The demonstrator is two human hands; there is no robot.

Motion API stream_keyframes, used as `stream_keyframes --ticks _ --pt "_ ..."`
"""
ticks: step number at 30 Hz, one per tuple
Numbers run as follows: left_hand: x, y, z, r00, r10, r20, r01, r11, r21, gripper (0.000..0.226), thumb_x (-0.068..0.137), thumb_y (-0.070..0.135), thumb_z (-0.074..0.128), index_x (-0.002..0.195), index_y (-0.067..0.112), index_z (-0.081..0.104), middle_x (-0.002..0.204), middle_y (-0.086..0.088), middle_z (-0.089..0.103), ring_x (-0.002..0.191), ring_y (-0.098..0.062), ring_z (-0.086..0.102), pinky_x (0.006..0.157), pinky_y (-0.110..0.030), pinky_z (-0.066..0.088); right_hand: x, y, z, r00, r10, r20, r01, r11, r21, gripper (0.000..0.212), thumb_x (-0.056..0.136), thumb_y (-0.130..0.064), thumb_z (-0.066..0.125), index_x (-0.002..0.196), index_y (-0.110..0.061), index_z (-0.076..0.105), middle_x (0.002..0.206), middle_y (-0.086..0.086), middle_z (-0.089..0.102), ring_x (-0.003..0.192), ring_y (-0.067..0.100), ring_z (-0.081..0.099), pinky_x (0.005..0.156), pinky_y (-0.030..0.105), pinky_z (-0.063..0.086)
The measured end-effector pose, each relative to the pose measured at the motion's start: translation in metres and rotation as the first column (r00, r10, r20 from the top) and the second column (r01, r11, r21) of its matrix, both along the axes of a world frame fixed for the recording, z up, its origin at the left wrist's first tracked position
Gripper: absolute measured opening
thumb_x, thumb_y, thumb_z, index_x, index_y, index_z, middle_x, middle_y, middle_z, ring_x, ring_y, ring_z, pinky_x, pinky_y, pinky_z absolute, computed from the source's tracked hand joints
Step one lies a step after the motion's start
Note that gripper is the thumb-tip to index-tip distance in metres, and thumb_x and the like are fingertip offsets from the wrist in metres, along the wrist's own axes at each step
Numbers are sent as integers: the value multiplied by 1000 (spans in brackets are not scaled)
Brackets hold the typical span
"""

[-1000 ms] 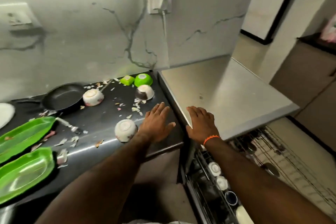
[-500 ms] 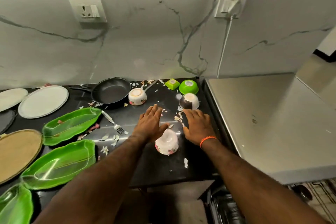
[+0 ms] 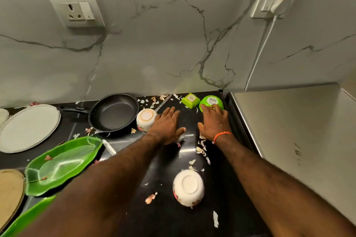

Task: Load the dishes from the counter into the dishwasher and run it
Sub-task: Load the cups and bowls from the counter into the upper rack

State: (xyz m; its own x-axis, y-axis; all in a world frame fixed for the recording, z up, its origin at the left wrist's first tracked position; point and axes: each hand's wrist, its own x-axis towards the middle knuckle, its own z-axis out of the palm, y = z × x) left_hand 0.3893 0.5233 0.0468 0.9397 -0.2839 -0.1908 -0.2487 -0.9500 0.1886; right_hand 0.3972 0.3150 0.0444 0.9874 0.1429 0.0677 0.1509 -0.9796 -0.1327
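Several dishes lie on the black counter (image 3: 169,217). My left hand (image 3: 167,126) stretches flat with straight fingers, its edge against an upturned white bowl (image 3: 145,119). My right hand (image 3: 213,121), with an orange wristband, lies spread further right, its fingertips on an upturned round green bowl (image 3: 211,101). It covers the spot where a dark-and-white bowl stood, now hidden. A small square green bowl (image 3: 190,100) sits beside the round one. Another upturned white floral bowl (image 3: 188,186) stands nearer me between my forearms. The dishwasher's inside is out of view.
A black frying pan (image 3: 115,111) sits left of the bowls. Green leaf-shaped plates (image 3: 63,163), a grey round plate (image 3: 28,127) and a tan plate (image 3: 9,188) fill the left. Peel scraps litter the counter. A steel top (image 3: 298,131) adjoins on the right, with a plugged cord (image 3: 260,52) on the wall.
The view swung left from the open dishwasher to the counter. Both hands moved forward past the near white bowl to the bowls at the back.
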Motion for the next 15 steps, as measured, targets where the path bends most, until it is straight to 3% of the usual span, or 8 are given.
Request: stream_keyframes --ticks 7,12,15 --pt "70 -6 -13 997 -79 -14 80 995 65 93 94 63 47 161 13 5 169 -8 6 156 -25 2 124 -51 10 67 9 -20 998 -4 -56 4 1000 3 81 84 -45 67 151 -20 28 148 4 49 151 30 18 115 57 21" --pt "104 -5 -23 995 -91 -31 93 995 47 99 92 66 50 161 11 3 168 -8 12 156 -26 -1 123 -51 9 99 22 -30 989 -13 -148 0 997 -82 93 87 -51 60 159 -15 13 162 7 28 154 33 -5 118 67 -1" --pt "112 -2 -29 989 -137 -54 139 989 41 108 88 70 55 161 12 0 168 -6 14 156 -25 -1 123 -51 7 104 25 -30 984 -12 -176 -8 993 -114 92 85 -48 56 159 -13 14 160 7 33 154 33 -9 114 71 -12"
